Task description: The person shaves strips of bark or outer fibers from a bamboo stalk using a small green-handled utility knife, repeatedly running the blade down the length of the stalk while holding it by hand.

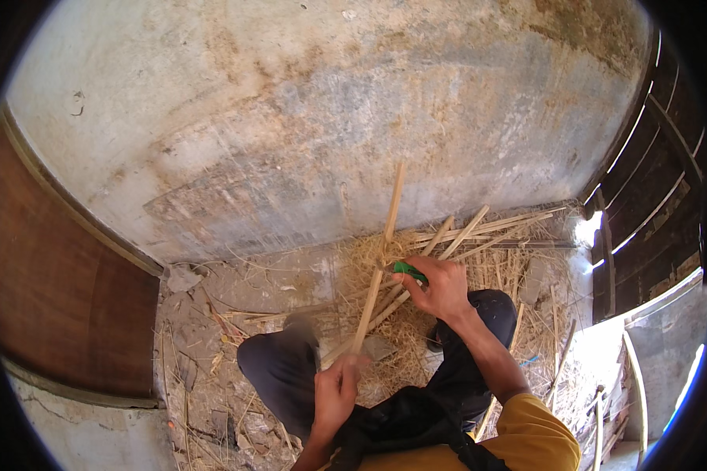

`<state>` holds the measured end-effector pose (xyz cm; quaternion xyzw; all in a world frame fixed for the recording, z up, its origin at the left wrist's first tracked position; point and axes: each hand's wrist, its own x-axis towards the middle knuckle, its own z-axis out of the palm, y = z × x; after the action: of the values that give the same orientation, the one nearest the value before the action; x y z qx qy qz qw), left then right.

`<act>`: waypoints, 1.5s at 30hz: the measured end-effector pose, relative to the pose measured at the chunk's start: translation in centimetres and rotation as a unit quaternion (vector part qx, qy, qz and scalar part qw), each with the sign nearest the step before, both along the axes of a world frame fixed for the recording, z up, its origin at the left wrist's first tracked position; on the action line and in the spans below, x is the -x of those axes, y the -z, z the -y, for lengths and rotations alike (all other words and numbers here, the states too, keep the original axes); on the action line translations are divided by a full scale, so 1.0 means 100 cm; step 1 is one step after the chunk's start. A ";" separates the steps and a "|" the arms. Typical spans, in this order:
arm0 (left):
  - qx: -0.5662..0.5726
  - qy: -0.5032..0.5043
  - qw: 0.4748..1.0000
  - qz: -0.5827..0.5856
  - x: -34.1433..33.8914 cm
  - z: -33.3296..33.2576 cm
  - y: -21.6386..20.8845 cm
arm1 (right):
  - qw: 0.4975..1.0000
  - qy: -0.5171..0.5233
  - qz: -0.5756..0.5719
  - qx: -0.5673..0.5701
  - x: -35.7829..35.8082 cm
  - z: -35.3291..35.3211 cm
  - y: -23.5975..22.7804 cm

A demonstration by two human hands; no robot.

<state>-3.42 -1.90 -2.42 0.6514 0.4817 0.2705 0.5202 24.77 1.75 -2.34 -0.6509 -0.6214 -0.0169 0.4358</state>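
My left hand (336, 394) is closed round the lower end of a long pale strip of bamboo or wood (367, 310). The strip slants upward and away from me, its far end in front of the wall. In my right hand (441, 289) is a green-handled knife (408, 272), gripped with the thumb along it. The front of the knife meets the strip near its middle; the blade is too small to make out clearly. Behind the strip lies a pile of thin curled shavings (404, 334), between my dark-trousered knees (491, 314).
More long strips (467, 233) lean and lie on the shavings near the stained wall (353, 125). A brown wooden panel (71, 275) stands at the left, dark boards (656, 204) at the right. Debris and straw-like scraps cover the floor (212, 345).
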 end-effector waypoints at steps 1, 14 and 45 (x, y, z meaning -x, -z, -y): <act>-0.003 0.002 1.000 0.003 0.001 -0.001 0.002 | 1.000 0.001 -0.002 -0.006 0.000 -0.001 0.000; -0.141 0.009 0.988 -0.064 0.003 -0.012 -0.007 | 0.997 0.044 0.034 -0.059 0.008 -0.001 -0.001; -0.265 0.025 0.958 -0.111 0.018 -0.055 0.006 | 0.995 0.059 -0.055 0.053 0.010 -0.005 0.001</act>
<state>-5.19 3.65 -3.04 0.8035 0.4312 0.3010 0.2791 23.82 2.27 -2.43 -0.7085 -0.5570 0.0261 0.4326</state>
